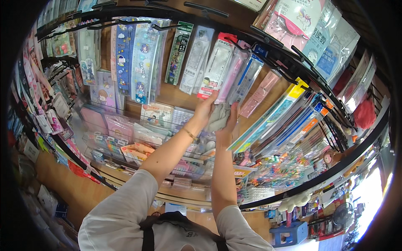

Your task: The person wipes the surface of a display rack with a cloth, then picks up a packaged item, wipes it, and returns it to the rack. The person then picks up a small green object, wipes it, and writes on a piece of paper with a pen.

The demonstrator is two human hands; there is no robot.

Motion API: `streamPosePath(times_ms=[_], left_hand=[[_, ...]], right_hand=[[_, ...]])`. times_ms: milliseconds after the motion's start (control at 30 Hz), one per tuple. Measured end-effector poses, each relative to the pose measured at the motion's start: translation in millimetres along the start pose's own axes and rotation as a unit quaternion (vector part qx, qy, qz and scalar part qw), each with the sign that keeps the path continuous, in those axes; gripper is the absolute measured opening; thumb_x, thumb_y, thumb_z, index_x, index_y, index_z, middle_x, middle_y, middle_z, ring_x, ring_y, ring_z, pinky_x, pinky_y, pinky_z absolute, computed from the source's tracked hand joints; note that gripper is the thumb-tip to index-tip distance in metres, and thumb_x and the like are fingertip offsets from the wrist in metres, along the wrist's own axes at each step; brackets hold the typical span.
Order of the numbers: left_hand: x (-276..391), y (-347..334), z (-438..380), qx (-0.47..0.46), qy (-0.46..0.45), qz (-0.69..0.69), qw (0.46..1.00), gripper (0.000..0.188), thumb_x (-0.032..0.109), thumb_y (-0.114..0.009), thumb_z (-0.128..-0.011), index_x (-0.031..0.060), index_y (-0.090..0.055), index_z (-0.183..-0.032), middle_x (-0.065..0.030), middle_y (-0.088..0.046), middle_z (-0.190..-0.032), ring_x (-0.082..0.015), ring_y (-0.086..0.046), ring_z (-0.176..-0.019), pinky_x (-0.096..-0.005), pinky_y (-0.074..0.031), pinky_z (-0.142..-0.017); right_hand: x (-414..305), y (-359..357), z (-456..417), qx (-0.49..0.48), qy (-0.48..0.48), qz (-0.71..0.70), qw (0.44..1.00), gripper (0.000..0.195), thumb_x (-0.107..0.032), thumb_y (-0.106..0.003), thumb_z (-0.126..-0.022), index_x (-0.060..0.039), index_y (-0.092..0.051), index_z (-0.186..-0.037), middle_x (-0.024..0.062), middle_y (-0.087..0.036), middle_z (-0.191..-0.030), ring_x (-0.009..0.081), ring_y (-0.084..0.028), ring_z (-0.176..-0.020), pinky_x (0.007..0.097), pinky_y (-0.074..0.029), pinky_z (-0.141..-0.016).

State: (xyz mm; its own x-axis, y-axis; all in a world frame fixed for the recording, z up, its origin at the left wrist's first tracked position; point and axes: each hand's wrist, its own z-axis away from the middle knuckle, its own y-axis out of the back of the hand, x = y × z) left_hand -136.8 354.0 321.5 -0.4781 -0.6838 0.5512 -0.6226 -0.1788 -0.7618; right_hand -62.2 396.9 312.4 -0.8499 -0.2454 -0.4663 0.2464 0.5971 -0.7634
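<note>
My left hand, with a bracelet on its wrist, has its thumb over the lower end of a packaged ruler with a red and white card. That pack hangs from a black display hook. In my right hand is a crumpled grey cloth, which lies between the two hands; some of its fingers are hidden. Just above the cloth hang a pink ruler pack and a clear, blue-edged ruler pack. Left of the red pack is a clear ruler pack.
More ruler packs hang to the left. Long sleeves of flat goods jut out at the right. Below are clear bins of small stationery. A black curved rack rail crosses the lower right, with a blue plastic stool beyond.
</note>
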Motion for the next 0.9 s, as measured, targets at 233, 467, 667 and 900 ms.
streamPosePath(times_ms=[233,467,667,900], left_hand=[[13.7,-20.6,53.6,-0.031,-0.046,-0.02,0.998,0.039,0.023,-0.056,-0.09,0.0004,-0.048,-0.12,-0.0084,-0.055,-0.115,-0.0187,-0.054,-0.102,-0.0322,-0.044,-0.088],[29.4,-38.7,96.8,-0.045,-0.05,-0.005,0.998,0.046,0.023,-0.059,-0.088,0.0018,-0.043,-0.125,-0.007,-0.053,-0.117,-0.0165,-0.053,-0.104,-0.0321,-0.043,-0.088],[34.9,-47.7,114.4,-0.02,-0.016,0.042,0.999,0.039,0.018,-0.062,-0.087,0.0021,-0.048,-0.12,-0.0046,-0.055,-0.113,-0.0118,-0.051,-0.102,-0.0277,-0.04,-0.09],[32.0,-49.5,126.6,-0.014,-0.037,0.002,0.999,0.044,0.026,-0.058,-0.089,0.0015,-0.044,-0.123,-0.0078,-0.052,-0.118,-0.0161,-0.053,-0.102,-0.032,-0.045,-0.086]], right_hand=[[-12.3,-17.4,47.4,0.093,0.029,0.035,0.995,0.04,-0.028,-0.051,-0.092,-0.0041,-0.044,-0.124,0.0088,-0.054,-0.116,0.0218,-0.055,-0.101,0.0343,-0.046,-0.085],[-27.7,-37.2,84.8,0.097,0.061,0.064,0.991,0.045,-0.03,-0.052,-0.091,-0.0023,-0.043,-0.125,0.0101,-0.053,-0.118,0.0224,-0.052,-0.105,0.0353,-0.043,-0.09],[-37.0,-48.2,101.3,0.113,0.068,0.084,0.988,0.048,-0.031,-0.055,-0.09,-0.0036,-0.042,-0.127,0.0104,-0.052,-0.12,0.0238,-0.051,-0.107,0.0356,-0.041,-0.093],[-41.0,-46.8,112.6,0.102,0.062,0.061,0.991,0.051,-0.033,-0.056,-0.089,-0.001,-0.042,-0.126,0.0098,-0.051,-0.12,0.0237,-0.051,-0.107,0.0355,-0.041,-0.093]])
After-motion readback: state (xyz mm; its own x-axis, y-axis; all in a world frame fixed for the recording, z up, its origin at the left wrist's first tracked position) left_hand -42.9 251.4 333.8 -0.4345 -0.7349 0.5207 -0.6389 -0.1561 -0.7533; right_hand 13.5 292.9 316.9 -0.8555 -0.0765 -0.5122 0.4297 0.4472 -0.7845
